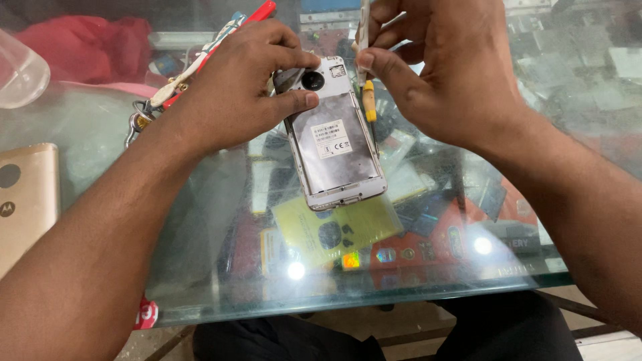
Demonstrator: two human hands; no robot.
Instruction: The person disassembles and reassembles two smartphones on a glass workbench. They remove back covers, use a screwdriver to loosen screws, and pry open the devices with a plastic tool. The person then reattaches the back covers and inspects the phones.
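An opened smartphone (334, 144), back cover off with its grey battery plate and round camera showing, lies tilted on the glass counter (200, 267). My left hand (237, 83) grips the phone's top left corner, thumb and fingers around the camera end. My right hand (445, 73) is just right of the phone's top, pinching a thin pale strip-like part (364, 23) between thumb and fingers. A small yellow-handled tool (369, 107) rests beside the phone, under my right thumb.
A gold phone back cover (27, 200) lies at the left edge. Keys on a ring with a lanyard (144, 113) sit behind my left hand, red cloth (87, 43) beyond. Under the glass are a yellow sheet (334, 230) and several packaged phone parts.
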